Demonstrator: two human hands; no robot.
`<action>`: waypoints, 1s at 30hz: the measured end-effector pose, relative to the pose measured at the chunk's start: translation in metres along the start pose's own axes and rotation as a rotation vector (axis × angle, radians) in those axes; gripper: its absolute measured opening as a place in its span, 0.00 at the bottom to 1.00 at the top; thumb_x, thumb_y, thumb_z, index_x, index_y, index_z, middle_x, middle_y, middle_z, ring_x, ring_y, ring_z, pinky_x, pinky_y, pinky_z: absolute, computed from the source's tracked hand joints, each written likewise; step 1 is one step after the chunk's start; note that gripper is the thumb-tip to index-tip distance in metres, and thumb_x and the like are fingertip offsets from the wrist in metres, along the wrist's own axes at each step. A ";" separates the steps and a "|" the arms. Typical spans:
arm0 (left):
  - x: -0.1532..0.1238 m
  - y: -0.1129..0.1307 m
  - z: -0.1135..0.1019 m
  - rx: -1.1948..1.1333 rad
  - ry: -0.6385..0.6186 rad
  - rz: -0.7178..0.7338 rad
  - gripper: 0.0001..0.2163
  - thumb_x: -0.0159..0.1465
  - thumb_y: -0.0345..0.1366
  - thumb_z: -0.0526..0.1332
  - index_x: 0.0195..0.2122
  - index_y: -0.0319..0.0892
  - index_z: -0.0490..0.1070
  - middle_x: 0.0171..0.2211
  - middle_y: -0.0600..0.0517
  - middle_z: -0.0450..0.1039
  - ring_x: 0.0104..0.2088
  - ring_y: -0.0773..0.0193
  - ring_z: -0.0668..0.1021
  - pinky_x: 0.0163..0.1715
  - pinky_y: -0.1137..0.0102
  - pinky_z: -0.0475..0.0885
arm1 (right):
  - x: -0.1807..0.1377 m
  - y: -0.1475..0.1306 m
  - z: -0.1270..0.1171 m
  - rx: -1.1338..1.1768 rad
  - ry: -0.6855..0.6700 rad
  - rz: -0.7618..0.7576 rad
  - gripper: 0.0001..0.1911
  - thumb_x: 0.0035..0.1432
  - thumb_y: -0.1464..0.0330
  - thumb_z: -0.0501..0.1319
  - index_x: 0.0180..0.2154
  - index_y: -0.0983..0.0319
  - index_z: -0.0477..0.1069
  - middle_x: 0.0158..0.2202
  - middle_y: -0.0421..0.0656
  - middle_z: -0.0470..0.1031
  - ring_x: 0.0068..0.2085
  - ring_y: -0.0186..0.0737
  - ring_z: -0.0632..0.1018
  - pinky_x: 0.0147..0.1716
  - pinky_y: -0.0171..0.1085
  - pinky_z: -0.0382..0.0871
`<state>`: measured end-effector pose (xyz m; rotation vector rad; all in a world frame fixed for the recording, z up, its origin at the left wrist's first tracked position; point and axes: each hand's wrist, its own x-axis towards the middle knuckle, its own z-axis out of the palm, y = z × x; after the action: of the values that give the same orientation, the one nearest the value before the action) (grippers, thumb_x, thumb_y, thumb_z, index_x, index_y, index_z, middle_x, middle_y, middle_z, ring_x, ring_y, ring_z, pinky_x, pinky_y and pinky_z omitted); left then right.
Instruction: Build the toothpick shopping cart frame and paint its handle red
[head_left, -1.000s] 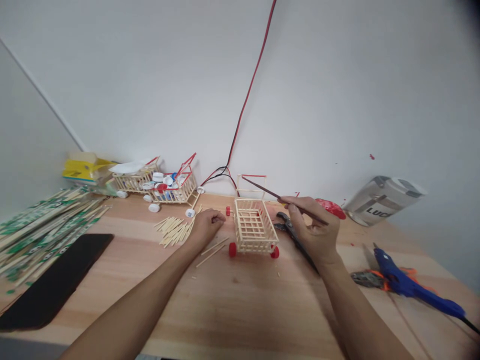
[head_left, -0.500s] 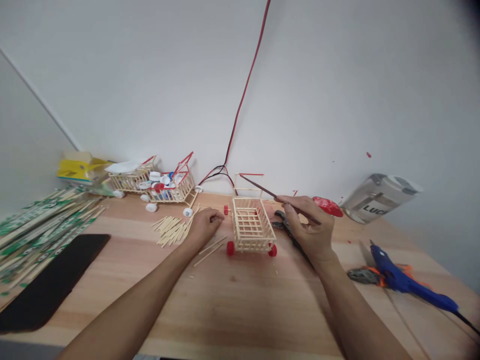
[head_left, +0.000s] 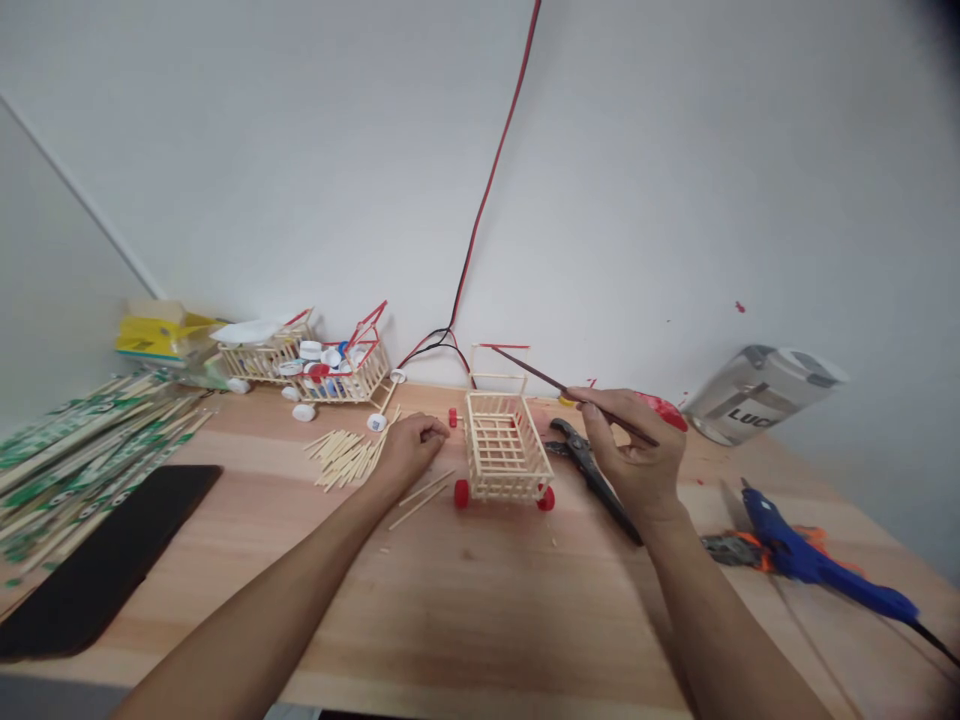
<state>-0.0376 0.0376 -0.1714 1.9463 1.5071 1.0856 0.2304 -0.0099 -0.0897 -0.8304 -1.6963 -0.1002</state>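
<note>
A miniature shopping cart [head_left: 504, 452] made of thin wooden sticks stands in the middle of the table, on red wheels. Its raised handle frame has a red top bar [head_left: 517, 347]. My right hand [head_left: 637, 445] is closed round a thin dark paintbrush [head_left: 536, 373], whose tip reaches the left part of that bar. Part of a red-painted surface [head_left: 664, 408] shows behind the hand. My left hand [head_left: 411, 450] rests on the table left of the cart, fingers curled, with nothing seen in them. Loose sticks [head_left: 424, 500] lie beside it.
Pliers [head_left: 592, 475] lie right of the cart, a blue glue gun [head_left: 817, 565] farther right, and a tilted can [head_left: 761, 395] at the back. Left are cut sticks [head_left: 349, 455], another cart [head_left: 349, 375] full of bottle caps, a black phone-like slab [head_left: 112, 560] and packaged skewers [head_left: 82, 460].
My right hand has moved slightly to the right, and the brush tip has slid rightward along the handle bar. More of the pliers shows. My left hand has stayed in place.
</note>
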 end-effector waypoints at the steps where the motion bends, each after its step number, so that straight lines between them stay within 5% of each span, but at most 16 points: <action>1: 0.000 0.000 0.000 -0.002 0.002 -0.002 0.09 0.55 0.24 0.59 0.32 0.39 0.77 0.31 0.51 0.77 0.33 0.64 0.76 0.34 0.71 0.68 | 0.000 0.000 -0.001 0.002 0.001 0.003 0.14 0.57 0.76 0.61 0.43 0.57 0.78 0.37 0.44 0.80 0.37 0.41 0.79 0.34 0.41 0.73; 22: 0.000 0.003 -0.001 -0.001 -0.009 -0.010 0.09 0.55 0.24 0.59 0.31 0.39 0.78 0.32 0.51 0.78 0.34 0.63 0.77 0.36 0.71 0.69 | -0.004 0.001 -0.019 -0.069 0.064 0.058 0.11 0.57 0.73 0.62 0.41 0.57 0.78 0.38 0.45 0.80 0.37 0.42 0.79 0.34 0.42 0.73; 30: -0.001 0.005 -0.002 0.003 -0.005 -0.003 0.09 0.55 0.23 0.59 0.31 0.39 0.78 0.31 0.51 0.78 0.33 0.64 0.77 0.34 0.72 0.68 | -0.002 -0.007 0.002 0.171 0.233 0.387 0.11 0.61 0.65 0.59 0.40 0.63 0.78 0.33 0.46 0.81 0.34 0.41 0.81 0.34 0.40 0.74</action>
<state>-0.0366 0.0347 -0.1666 1.9462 1.5095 1.0776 0.2249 -0.0148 -0.0901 -0.9629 -1.2828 0.2034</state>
